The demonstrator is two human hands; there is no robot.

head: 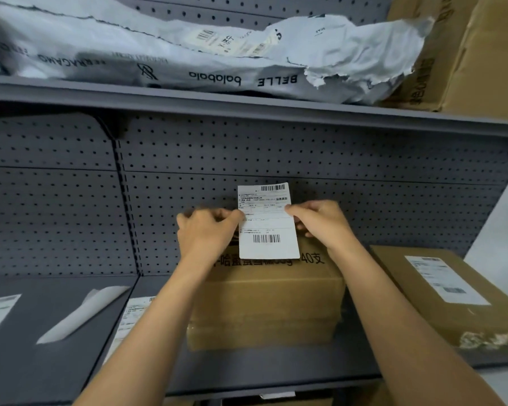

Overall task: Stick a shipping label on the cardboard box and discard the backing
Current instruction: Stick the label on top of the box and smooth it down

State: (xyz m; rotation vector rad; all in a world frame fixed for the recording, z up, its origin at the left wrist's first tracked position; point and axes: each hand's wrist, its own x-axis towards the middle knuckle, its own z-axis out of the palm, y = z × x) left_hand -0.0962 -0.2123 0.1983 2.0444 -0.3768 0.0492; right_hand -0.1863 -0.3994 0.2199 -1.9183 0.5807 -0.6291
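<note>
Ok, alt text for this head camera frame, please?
Both hands, left hand and right hand, hold a shipping label upright above a cardboard box on a grey shelf. A second, labelled box sits to the right.

The shipping label (267,221) stands between the left hand (207,234) and right hand (320,222), above the cardboard box (266,303) on the shelf (276,367). Right of the right hand lies a second box (452,300); left of the left hand, loose sheets (79,316), possibly backings. Behind the hands, a pegboard (393,177).
</note>
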